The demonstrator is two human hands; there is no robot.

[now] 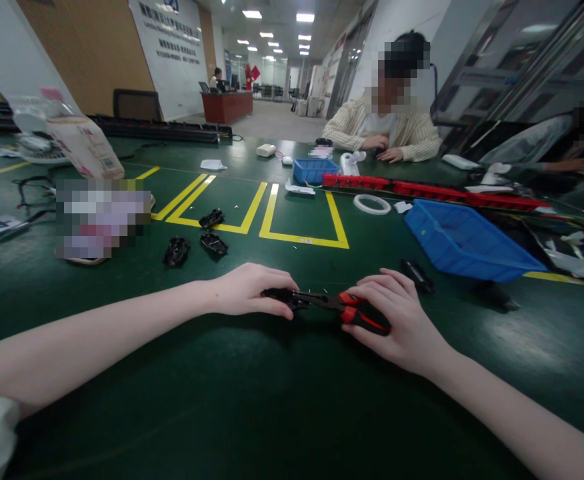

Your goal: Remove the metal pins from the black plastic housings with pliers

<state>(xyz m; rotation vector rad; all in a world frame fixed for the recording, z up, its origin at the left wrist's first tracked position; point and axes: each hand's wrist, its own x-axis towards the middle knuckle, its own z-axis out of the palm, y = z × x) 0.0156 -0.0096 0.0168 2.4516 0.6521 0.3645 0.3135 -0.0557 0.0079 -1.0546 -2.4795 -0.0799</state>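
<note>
My left hand [255,288] is closed around a small black plastic part [285,295], mostly hidden by the fingers. In my right hand [397,320] is a pair of pliers [355,310] with red and black handles. The jaws of the pliers reach left and meet the black part; exactly what they grip is too small to tell. Several similar black parts [176,251] lie on the green table [252,413] beyond my left hand. Just past my right hand rests another black cylindrical piece [417,275].
A blue bin [472,240] stands at the right, with a smaller blue bin [315,170] farther back. A white ring [372,205] lies near a long red strip [432,192]. A bottle [85,143] stands at left. Across the table sits a person [387,120].
</note>
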